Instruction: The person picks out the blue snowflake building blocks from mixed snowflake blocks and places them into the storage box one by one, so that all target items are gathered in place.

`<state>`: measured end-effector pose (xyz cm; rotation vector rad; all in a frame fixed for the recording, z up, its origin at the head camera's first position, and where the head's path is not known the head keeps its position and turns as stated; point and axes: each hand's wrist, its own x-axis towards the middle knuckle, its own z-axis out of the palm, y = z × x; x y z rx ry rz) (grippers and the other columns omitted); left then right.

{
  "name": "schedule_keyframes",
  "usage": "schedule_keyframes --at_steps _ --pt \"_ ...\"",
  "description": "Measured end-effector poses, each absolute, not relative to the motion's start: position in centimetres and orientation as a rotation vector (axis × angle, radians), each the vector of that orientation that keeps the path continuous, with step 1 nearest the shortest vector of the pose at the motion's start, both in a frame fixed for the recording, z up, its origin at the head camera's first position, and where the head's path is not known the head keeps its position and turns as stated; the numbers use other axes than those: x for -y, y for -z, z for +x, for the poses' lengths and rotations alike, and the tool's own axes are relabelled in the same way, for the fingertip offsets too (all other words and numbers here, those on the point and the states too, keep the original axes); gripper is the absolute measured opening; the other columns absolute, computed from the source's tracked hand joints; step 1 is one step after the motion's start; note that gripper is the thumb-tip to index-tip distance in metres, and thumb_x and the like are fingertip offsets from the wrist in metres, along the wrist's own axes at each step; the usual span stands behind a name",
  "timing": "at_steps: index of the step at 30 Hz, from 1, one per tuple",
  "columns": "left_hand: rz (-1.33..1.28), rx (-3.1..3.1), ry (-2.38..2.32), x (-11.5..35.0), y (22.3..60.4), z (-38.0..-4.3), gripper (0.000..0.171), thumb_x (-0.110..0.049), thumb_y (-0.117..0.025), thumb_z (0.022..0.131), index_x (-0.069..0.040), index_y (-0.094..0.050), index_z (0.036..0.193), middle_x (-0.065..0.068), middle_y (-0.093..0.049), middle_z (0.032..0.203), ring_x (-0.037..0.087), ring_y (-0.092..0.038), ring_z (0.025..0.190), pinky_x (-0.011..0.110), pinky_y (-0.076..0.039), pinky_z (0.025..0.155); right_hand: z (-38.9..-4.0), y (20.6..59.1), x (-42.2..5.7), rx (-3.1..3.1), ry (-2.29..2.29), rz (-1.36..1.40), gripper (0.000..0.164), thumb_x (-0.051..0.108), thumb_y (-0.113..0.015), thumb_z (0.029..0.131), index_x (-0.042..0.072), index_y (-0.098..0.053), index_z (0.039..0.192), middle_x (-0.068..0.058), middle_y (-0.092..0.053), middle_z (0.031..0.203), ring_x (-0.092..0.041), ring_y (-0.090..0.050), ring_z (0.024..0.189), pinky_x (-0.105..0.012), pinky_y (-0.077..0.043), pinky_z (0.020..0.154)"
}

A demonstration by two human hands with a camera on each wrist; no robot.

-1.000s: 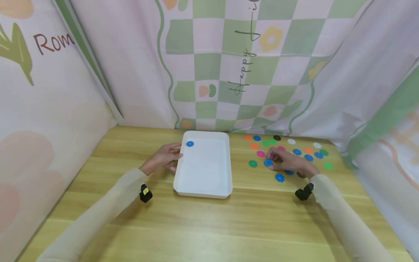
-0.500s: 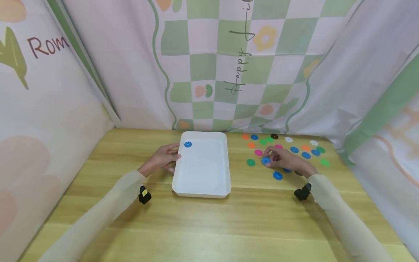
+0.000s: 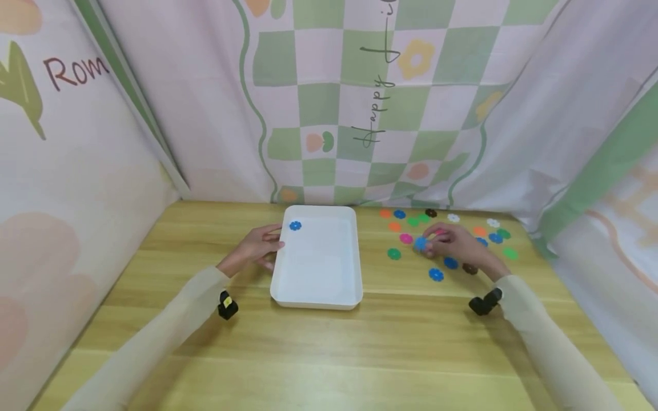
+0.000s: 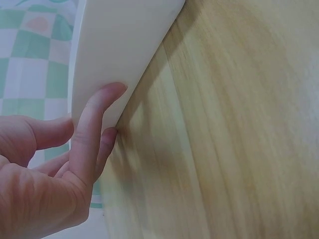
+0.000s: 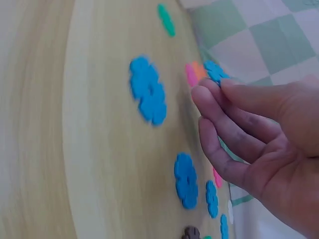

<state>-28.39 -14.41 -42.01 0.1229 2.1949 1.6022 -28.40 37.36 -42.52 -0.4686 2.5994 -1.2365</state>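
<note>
A white tray point(image 3: 316, 305) lies on the table with one blue flower-shaped plastic disc point(image 3: 295, 226) in its far left corner. My left hand point(image 3: 253, 249) is at the tray's left side: the thumb meets the rim and bent fingers press the outer wall, as the left wrist view shows. Between thumb and fingertips my right hand point(image 3: 457, 245) pinches another blue flower-shaped disc point(image 5: 215, 72), raised off the table. Below that hand lie blue discs point(image 3: 436, 275) and a brown one point(image 3: 470, 268), with a green disc point(image 3: 393, 253) to its left.
Several more discs lie at the back right, among them an orange one point(image 3: 385, 213), a white one point(image 3: 493, 223) and a bright green one point(image 3: 510, 253). A checked curtain point(image 3: 354, 108) hangs behind the table point(image 3: 319, 359), with more fabric at both sides.
My right hand has lifted the blue disc slightly and moved away from me, uncovering blue and brown discs beneath. The left hand and tray keep their place; the head view shifted a little earlier.
</note>
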Motion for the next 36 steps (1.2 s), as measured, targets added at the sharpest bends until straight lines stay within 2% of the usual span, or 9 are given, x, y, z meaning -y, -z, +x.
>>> schedule_keyframes --at_steps 4,10,12,17,20,24,29,32,36 --pt "0.134 -2.190 -1.602 14.5 42.1 -28.5 0.063 -0.008 -0.056 0.108 -0.007 -0.029 0.165 0.026 -0.042 0.161 0.044 -0.063 0.128 0.034 -0.069 0.068 -28.1 41.9 -36.8 -2.548 1.369 -0.353 0.039 0.015 -0.064 0.106 -0.003 -0.055 0.140 -0.024 -0.076 0.110 -0.026 -0.078 0.097 -0.033 -0.067 0.086" --pt "0.125 -2.171 -1.614 14.5 42.3 -28.5 0.063 -0.008 -0.057 0.108 -0.008 -0.029 0.165 0.026 -0.042 0.161 0.044 -0.062 0.128 0.035 -0.069 0.069 -27.8 40.7 -35.0 -2.509 1.505 -0.291 0.047 0.019 -0.066 0.106 -0.007 -0.052 0.142 -0.017 -0.077 0.112 -0.021 -0.077 0.100 -0.032 -0.065 0.092" --pt "0.121 -2.167 -1.617 14.5 42.2 -28.6 0.063 -0.008 -0.057 0.108 -0.008 -0.030 0.165 0.026 -0.042 0.161 0.043 -0.062 0.129 0.035 -0.069 0.069 -27.7 40.4 -34.2 -2.483 1.537 -0.296 0.047 0.019 -0.066 0.106 -0.009 -0.050 0.140 -0.015 -0.076 0.114 -0.020 -0.076 0.102 -0.034 -0.065 0.094" --pt "0.111 -2.178 -1.608 14.3 42.1 -28.7 0.063 -0.009 -0.057 0.108 -0.009 -0.030 0.165 0.024 -0.041 0.163 0.042 -0.060 0.131 0.033 -0.068 0.068 -28.0 39.5 -31.8 -2.338 1.648 -0.251 0.048 0.016 -0.065 0.106 -0.012 -0.048 0.141 -0.015 -0.075 0.117 -0.021 -0.076 0.106 -0.049 -0.062 0.102" --pt "0.103 -2.185 -1.604 14.2 42.0 -28.8 0.064 -0.010 -0.058 0.108 -0.009 -0.030 0.165 0.023 -0.039 0.164 0.042 -0.060 0.132 0.032 -0.068 0.067 -28.3 39.0 -30.0 -2.272 1.695 -0.216 0.049 0.015 -0.066 0.105 -0.011 -0.048 0.142 -0.019 -0.074 0.119 -0.026 -0.075 0.107 -0.055 -0.058 0.104" --pt "0.107 -2.179 -1.618 14.3 41.9 -28.9 0.065 -0.011 -0.060 0.108 -0.009 -0.029 0.165 0.023 -0.038 0.165 0.043 -0.058 0.134 0.033 -0.068 0.068 -28.7 38.4 -27.6 -2.226 1.715 -0.217 0.048 0.011 -0.066 0.104 -0.013 -0.048 0.142 -0.019 -0.073 0.117 -0.029 -0.075 0.105 -0.055 -0.059 0.103" --pt "0.102 -2.166 -1.629 14.4 42.0 -28.7 0.066 -0.009 -0.059 0.108 -0.010 -0.028 0.166 0.022 -0.036 0.166 0.043 -0.055 0.138 0.034 -0.069 0.068 -29.6 38.4 -24.4 -2.171 1.733 -0.284 0.043 0.002 -0.063 0.104 -0.018 -0.047 0.138 -0.013 -0.072 0.110 -0.024 -0.074 0.101 -0.055 -0.060 0.101" --pt "0.091 -2.163 -1.624 14.5 42.0 -28.6 0.066 -0.009 -0.058 0.108 -0.010 -0.028 0.166 0.022 -0.036 0.166 0.043 -0.054 0.139 0.033 -0.068 0.067 -30.2 38.4 -22.5 -2.156 1.714 -0.300 0.040 -0.001 -0.061 0.104 -0.018 -0.049 0.138 -0.015 -0.070 0.112 -0.026 -0.073 0.102 -0.058 -0.058 0.103" --pt "0.087 -2.176 -1.610 14.6 42.1 -28.7 0.066 -0.010 -0.059 0.108 -0.010 -0.028 0.166 0.023 -0.038 0.165 0.043 -0.055 0.138 0.031 -0.068 0.066 -31.1 38.5 -20.2 -2.135 1.689 -0.284 0.040 -0.002 -0.060 0.104 -0.015 -0.049 0.139 -0.021 -0.067 0.118 -0.027 -0.073 0.104 -0.055 -0.060 0.102"
